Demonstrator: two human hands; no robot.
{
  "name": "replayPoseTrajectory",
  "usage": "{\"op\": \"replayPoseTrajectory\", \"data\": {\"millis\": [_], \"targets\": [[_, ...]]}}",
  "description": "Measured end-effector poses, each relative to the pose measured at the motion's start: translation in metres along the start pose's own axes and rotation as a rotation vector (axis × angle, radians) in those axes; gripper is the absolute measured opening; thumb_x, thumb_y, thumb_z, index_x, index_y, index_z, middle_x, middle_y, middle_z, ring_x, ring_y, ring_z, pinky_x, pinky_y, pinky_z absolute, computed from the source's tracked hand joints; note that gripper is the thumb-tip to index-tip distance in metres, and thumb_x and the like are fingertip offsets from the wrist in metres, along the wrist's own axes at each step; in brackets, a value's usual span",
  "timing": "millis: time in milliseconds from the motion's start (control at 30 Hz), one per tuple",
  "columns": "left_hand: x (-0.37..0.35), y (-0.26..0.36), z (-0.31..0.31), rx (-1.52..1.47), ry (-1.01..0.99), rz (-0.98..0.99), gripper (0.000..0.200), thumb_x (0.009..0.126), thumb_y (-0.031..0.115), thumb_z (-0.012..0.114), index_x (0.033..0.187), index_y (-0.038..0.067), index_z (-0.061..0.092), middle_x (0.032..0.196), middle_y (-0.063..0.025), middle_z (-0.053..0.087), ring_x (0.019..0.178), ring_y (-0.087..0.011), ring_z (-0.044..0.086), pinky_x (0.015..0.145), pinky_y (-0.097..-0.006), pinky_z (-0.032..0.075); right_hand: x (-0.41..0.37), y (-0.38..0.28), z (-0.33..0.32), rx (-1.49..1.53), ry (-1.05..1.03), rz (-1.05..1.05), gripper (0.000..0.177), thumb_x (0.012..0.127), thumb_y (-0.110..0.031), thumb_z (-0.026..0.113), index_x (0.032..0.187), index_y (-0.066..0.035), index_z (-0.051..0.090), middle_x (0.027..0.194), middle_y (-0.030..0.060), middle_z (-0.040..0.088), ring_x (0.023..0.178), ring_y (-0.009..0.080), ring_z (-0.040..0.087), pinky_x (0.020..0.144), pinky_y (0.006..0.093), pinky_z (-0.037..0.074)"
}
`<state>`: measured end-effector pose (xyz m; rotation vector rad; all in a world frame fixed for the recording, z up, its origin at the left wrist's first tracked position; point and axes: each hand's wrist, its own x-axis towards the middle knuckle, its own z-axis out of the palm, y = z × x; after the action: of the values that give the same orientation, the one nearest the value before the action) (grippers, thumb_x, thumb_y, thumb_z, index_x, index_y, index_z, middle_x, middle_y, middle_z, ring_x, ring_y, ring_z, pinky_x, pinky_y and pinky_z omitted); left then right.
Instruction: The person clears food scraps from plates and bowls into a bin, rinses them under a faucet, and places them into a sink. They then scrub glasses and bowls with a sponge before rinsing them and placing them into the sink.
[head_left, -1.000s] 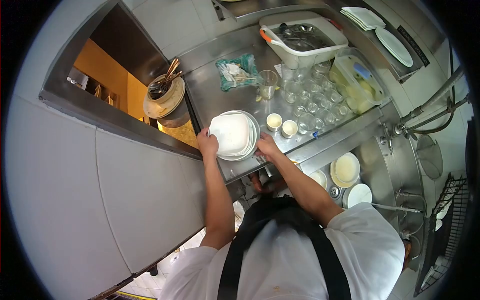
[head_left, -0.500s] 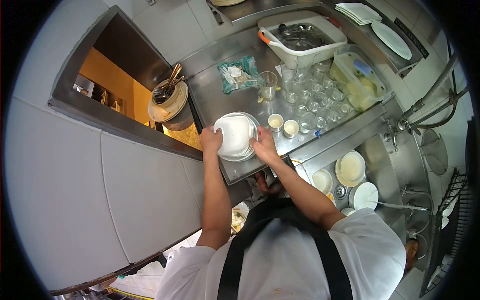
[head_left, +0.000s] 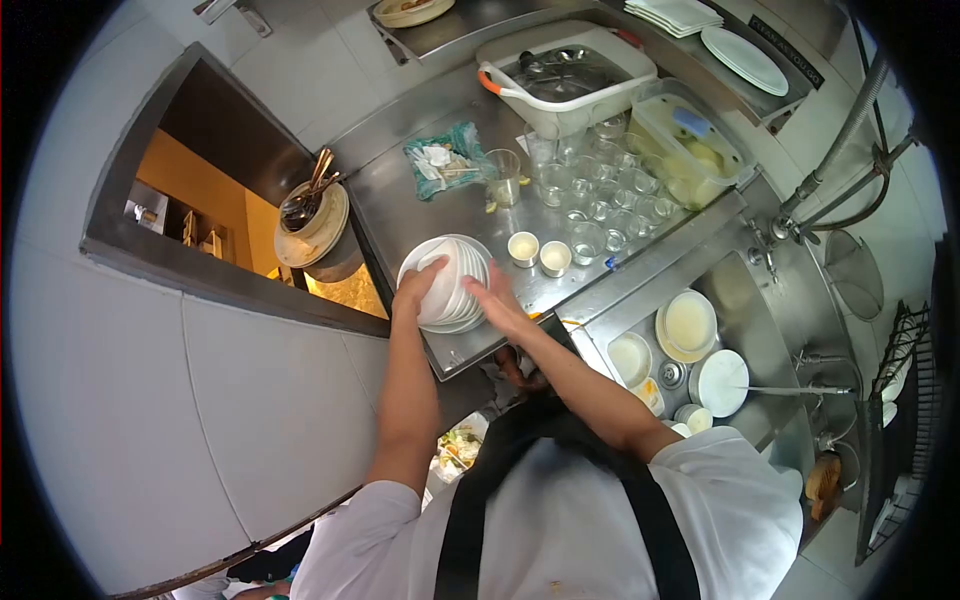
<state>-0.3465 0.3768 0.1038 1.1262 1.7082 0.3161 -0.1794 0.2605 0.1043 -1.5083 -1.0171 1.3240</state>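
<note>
A stack of white dishes (head_left: pixel 455 290) rests on larger round plates at the near left part of the steel counter (head_left: pixel 390 205). The upper dishes lean over, fanned out. My left hand (head_left: pixel 419 284) grips the left side of the stack, thumb on top. On the right side, my right hand (head_left: pixel 492 304) lies against the dish edges with its fingers apart. Two small cups, a left one (head_left: pixel 523 249) and a right one (head_left: pixel 555 258), stand just right of the stack.
Many glasses (head_left: pixel 590 195) stand behind the cups, beside a clear tub (head_left: pixel 690 150) and a white basin (head_left: pixel 570 110). A teal bag (head_left: pixel 440 160) lies at the back left. Plates and bowls (head_left: pixel 688 320) sit in the sink at right. Cutlery (head_left: pixel 318 185) stands in a bowl by the opening.
The upper dishes have gone from flat to tilted and fanned. My right hand has loosened and spread its fingers. The view has shifted, moving the counter's contents slightly left.
</note>
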Motion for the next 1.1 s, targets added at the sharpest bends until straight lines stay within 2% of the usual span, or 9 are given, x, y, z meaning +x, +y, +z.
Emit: {"op": "replayPoseTrajectory", "data": {"millis": [233, 367, 433, 500, 600, 767, 933, 967, 1100], "targets": [[0.025, -0.031, 0.005, -0.397, -0.216, 0.077, 0.075, 0.081, 0.049, 0.073, 0.133, -0.001, 0.054, 0.124, -0.0167, 0.061, 0.113, -0.0297, 0.059, 0.096, -0.0398, 0.046, 0.004, -0.014, 0.029, -0.442, 0.189, -0.188, 0.107, 0.081, -0.057, 0.065, 0.145, 0.014, 0.016, 0.148, 0.0348, 0.022, 0.140, 0.0459, 0.023, 0.116, 0.0475, 0.023], [0.080, -0.084, -0.008, -0.533, -0.412, 0.310, 0.033, 0.098, 0.024, 0.055, 0.118, -0.002, 0.059, 0.098, -0.0083, 0.065, 0.086, -0.0159, 0.064, 0.072, -0.0323, 0.053, 0.004, -0.032, 0.024, -0.343, 0.250, -0.371, 0.101, 0.078, -0.047, 0.068, 0.144, 0.012, 0.019, 0.144, 0.0333, 0.028, 0.133, 0.0477, 0.034, 0.112, 0.0482, 0.030], [0.033, -0.049, -0.008, -0.525, -0.190, 0.319, 0.033, 0.096, 0.016, 0.058, 0.120, -0.006, 0.057, 0.100, -0.0106, 0.065, 0.089, -0.0177, 0.064, 0.075, -0.0334, 0.053, -0.024, -0.063, -0.001, -0.268, 0.215, -0.318, 0.099, 0.077, -0.043, 0.070, 0.144, 0.010, 0.019, 0.142, 0.0335, 0.030, 0.131, 0.0483, 0.036, 0.110, 0.0484, 0.034], [-0.012, -0.003, -0.011, -0.285, -0.239, 0.361, 0.047, 0.094, 0.022, 0.064, 0.128, -0.008, 0.052, 0.115, -0.0150, 0.063, 0.100, -0.0243, 0.063, 0.085, -0.0374, 0.053, -0.049, -0.081, -0.032, -0.121, 0.196, -0.303, 0.101, 0.075, -0.040, 0.072, 0.145, 0.008, 0.018, 0.141, 0.0325, 0.032, 0.131, 0.0476, 0.037, 0.108, 0.0487, 0.035], [-0.083, 0.060, 0.030, -0.424, -0.301, 0.263, 0.051, 0.092, 0.019, 0.065, 0.133, -0.007, 0.048, 0.121, -0.0181, 0.061, 0.103, -0.0286, 0.064, 0.086, -0.0417, 0.054, -0.075, -0.062, -0.066, 0.145, 0.376, -0.412, 0.091, 0.072, -0.024, 0.069, 0.143, 0.004, 0.021, 0.137, 0.0293, 0.037, 0.130, 0.0435, 0.039, 0.109, 0.0442, 0.034], [-0.128, 0.088, 0.131, -0.272, -0.609, 0.215, 0.051, 0.088, 0.012, 0.066, 0.133, -0.006, 0.047, 0.121, -0.0189, 0.062, 0.101, -0.0285, 0.066, 0.085, -0.0406, 0.056, -0.129, 0.013, -0.133, 0.380, 0.653, -0.431, 0.082, 0.069, -0.008, 0.064, 0.142, 0.000, 0.028, 0.133, 0.0195, 0.045, 0.128, 0.0324, 0.042, 0.109, 0.0386, 0.034], [-0.184, 0.042, 0.313, 0.011, -0.672, 0.154, 0.056, 0.088, 0.008, 0.064, 0.137, 0.004, 0.039, 0.121, -0.0189, 0.058, 0.103, -0.0289, 0.063, 0.084, -0.0409, 0.056, -0.210, 0.144, -0.261, 0.678, 0.621, 0.041, 0.071, 0.070, -0.003, 0.066, 0.137, -0.001, 0.043, 0.119, 0.0147, 0.059, 0.108, 0.0271, 0.059, 0.093, 0.0369, 0.049], [-0.163, -0.001, 0.357, 0.048, -0.692, 0.301, 0.053, 0.088, 0.005, 0.061, 0.137, 0.007, 0.040, 0.122, -0.0171, 0.058, 0.106, -0.0279, 0.061, 0.088, -0.0410, 0.054, -0.225, 0.173, -0.288, 0.746, 0.562, 0.076, 0.071, 0.070, -0.003, 0.067, 0.137, -0.002, 0.044, 0.121, 0.0138, 0.059, 0.107, 0.0257, 0.060, 0.092, 0.0363, 0.050], [-0.189, -0.067, 0.464, -0.066, -0.763, -0.094, 0.061, 0.079, 0.005, 0.061, 0.136, 0.009, 0.040, 0.124, -0.0145, 0.055, 0.107, -0.0322, 0.060, 0.083, -0.0519, 0.055, -0.259, 0.268, -0.376, 0.669, 0.436, 0.410, 0.073, 0.074, -0.007, 0.072, 0.141, -0.003, 0.043, 0.125, 0.0141, 0.058, 0.111, 0.0259, 0.059, 0.092, 0.0384, 0.051]]}}
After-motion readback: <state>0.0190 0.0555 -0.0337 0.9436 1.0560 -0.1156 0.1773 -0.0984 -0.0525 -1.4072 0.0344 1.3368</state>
